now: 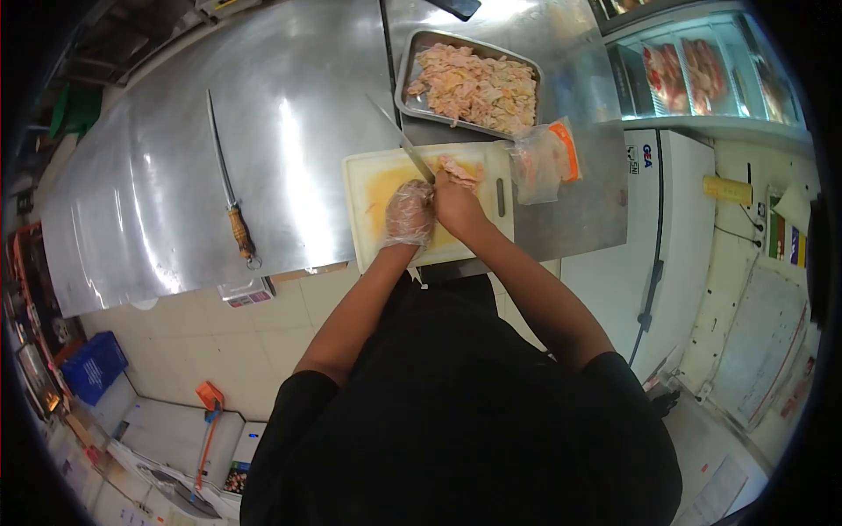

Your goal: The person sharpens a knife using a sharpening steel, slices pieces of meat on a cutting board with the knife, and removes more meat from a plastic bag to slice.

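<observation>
My right hand (456, 206), bare, is closed around the handle end of a long knife (400, 140), whose blade points up and to the left over the cutting board's far edge. My left hand (409, 213) wears a clear plastic glove and is curled close beside the right one; what its fingers hold, if anything, is hidden. Both hands are over a white cutting board (360, 188) stained yellowish. A piece of raw pale pink meat (462, 172) lies on the board just beyond my right hand.
Behind the board, a metal tray (406, 74) holds many raw meat pieces. A clear plastic bag (537, 171) with an orange band lies right of the board. A honing steel (226, 175) rests on the steel table (324, 105) at left. A white freezer (671, 202) stands at right.
</observation>
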{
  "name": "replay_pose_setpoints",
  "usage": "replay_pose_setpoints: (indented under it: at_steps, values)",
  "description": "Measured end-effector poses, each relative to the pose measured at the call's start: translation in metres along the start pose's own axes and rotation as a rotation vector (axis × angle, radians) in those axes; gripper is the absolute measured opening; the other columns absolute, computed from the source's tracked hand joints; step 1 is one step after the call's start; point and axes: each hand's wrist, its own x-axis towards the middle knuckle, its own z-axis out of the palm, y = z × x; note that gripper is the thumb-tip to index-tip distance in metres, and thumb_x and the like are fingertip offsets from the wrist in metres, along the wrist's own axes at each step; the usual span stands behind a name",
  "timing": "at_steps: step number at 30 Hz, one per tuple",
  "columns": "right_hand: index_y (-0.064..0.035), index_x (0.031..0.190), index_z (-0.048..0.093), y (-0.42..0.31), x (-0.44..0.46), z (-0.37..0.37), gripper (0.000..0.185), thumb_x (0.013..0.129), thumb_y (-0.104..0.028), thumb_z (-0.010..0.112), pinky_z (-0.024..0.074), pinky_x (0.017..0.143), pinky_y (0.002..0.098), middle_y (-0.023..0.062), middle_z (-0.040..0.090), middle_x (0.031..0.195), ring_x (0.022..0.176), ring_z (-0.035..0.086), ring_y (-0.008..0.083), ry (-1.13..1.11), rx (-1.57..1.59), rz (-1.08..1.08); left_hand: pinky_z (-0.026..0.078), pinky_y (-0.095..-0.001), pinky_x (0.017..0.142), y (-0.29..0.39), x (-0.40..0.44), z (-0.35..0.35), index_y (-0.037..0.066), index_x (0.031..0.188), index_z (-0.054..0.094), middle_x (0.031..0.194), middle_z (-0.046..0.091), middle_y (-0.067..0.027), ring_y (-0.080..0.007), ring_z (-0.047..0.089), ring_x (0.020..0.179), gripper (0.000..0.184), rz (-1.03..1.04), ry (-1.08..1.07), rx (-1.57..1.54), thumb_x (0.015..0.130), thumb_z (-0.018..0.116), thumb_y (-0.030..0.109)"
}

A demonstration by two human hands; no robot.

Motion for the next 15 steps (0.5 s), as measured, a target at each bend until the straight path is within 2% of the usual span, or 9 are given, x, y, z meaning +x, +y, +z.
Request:
replay_pose_setpoints:
  at_steps: [1, 3, 4, 6, 7, 9, 11, 13, 15]
  values:
    - [0.0025, 0.099, 0.047, 0.002, 0.000, -0.002, 0.017, 0.088, -0.010, 0.044, 0.0486, 0.068, 0.0541, 0.0272, 0.063, 0.082, 0.075, 0.063, 0.0441, 0.018, 0.006, 0.006, 0.049, -0.0427, 0.075, -0.004, 0.001, -0.001, 0.005, 0.085, 0.065, 0.086, 0.063, -0.0162, -0.0334, 0.061, 0.084, 0.015, 0.019, -0.003, 0.006, 0.078, 0.064, 0.019]
    - [0.0023, 0.099, 0.046, 0.005, -0.004, -0.004, 0.016, 0.090, -0.012, 0.044, 0.0491, 0.067, 0.0530, 0.0275, 0.063, 0.081, 0.074, 0.062, 0.0452, 0.000, 0.054, 0.012, 0.051, -0.0420, 0.075, -0.009, 0.000, -0.007, 0.006, 0.087, 0.068, 0.083, 0.064, -0.0136, -0.0328, 0.062, 0.080, 0.016, -0.016, 0.172, -0.132, 0.076, 0.066, 0.017]
    - [0.0023, 0.099, 0.046, 0.006, -0.011, -0.011, 0.016, 0.090, -0.012, 0.044, 0.0491, 0.067, 0.0530, 0.0275, 0.063, 0.081, 0.074, 0.062, 0.0452, 0.018, 0.066, 0.020, 0.051, -0.0420, 0.075, -0.007, 0.001, -0.014, 0.006, 0.087, 0.068, 0.083, 0.064, -0.0136, -0.0328, 0.062, 0.080, 0.016, 0.004, 0.163, -0.123, 0.076, 0.066, 0.017]
    - [0.0037, 0.104, 0.046, 0.015, -0.043, -0.030, 0.020, 0.093, -0.014, 0.045, 0.0481, 0.064, 0.0527, 0.0282, 0.062, 0.078, 0.073, 0.060, 0.0463, 0.069, 0.186, -0.003, 0.051, -0.0405, 0.077, -0.002, 0.001, -0.024, 0.005, 0.094, 0.067, 0.087, 0.064, -0.0145, -0.0320, 0.062, 0.081, 0.022, -0.280, 0.199, -0.408, 0.074, 0.066, 0.016]
    - [0.0038, 0.107, 0.046, 0.022, -0.058, -0.036, 0.023, 0.094, -0.014, 0.046, 0.0464, 0.062, 0.0532, 0.0282, 0.061, 0.077, 0.073, 0.059, 0.0468, 0.113, 0.254, 0.005, 0.051, -0.0405, 0.077, 0.000, 0.004, -0.022, 0.005, 0.094, 0.067, 0.087, 0.064, -0.0145, -0.0320, 0.062, 0.081, 0.022, -0.274, 0.193, -0.399, 0.074, 0.066, 0.016]
    - [0.0032, 0.109, 0.046, 0.046, -0.090, -0.044, 0.023, 0.095, -0.015, 0.047, 0.0425, 0.058, 0.0537, 0.0276, 0.058, 0.073, 0.070, 0.058, 0.0473, 0.157, 0.332, 0.037, 0.052, -0.0408, 0.078, 0.006, 0.013, -0.017, 0.005, 0.101, 0.066, 0.096, 0.064, -0.0157, -0.0321, 0.062, 0.084, 0.029, -0.017, 0.180, 0.013, 0.074, 0.067, 0.017]
    - [0.0025, 0.107, 0.047, 0.075, -0.116, -0.047, 0.021, 0.096, -0.015, 0.047, 0.0403, 0.056, 0.0537, 0.0272, 0.057, 0.070, 0.068, 0.057, 0.0474, 0.166, 0.357, 0.054, 0.052, -0.0409, 0.079, 0.022, 0.020, -0.010, 0.006, 0.101, 0.066, 0.097, 0.064, -0.0165, -0.0327, 0.062, 0.088, 0.028, 0.026, 0.158, 0.108, 0.075, 0.066, 0.019]
    - [0.0001, 0.095, 0.045, 0.099, -0.139, -0.049, 0.017, 0.097, -0.016, 0.046, 0.0384, 0.053, 0.0503, 0.0249, 0.054, 0.066, 0.063, 0.054, 0.0465, 0.264, 0.404, 0.037, 0.051, -0.0411, 0.081, 0.021, 0.021, 0.001, 0.007, 0.100, 0.067, 0.097, 0.065, -0.0173, -0.0333, 0.062, 0.092, 0.027, 0.067, 0.131, 0.205, 0.077, 0.066, 0.021]
    - [-0.0004, 0.092, 0.043, 0.117, -0.155, -0.059, 0.017, 0.098, -0.016, 0.047, 0.0378, 0.052, 0.0481, 0.0243, 0.053, 0.065, 0.062, 0.053, 0.0456, 0.240, 0.456, 0.070, 0.052, -0.0423, 0.080, 0.005, 0.028, 0.022, 0.007, 0.097, 0.068, 0.093, 0.066, -0.0177, -0.0347, 0.062, 0.088, 0.026, -0.034, 0.099, 0.219, 0.075, 0.066, 0.021]
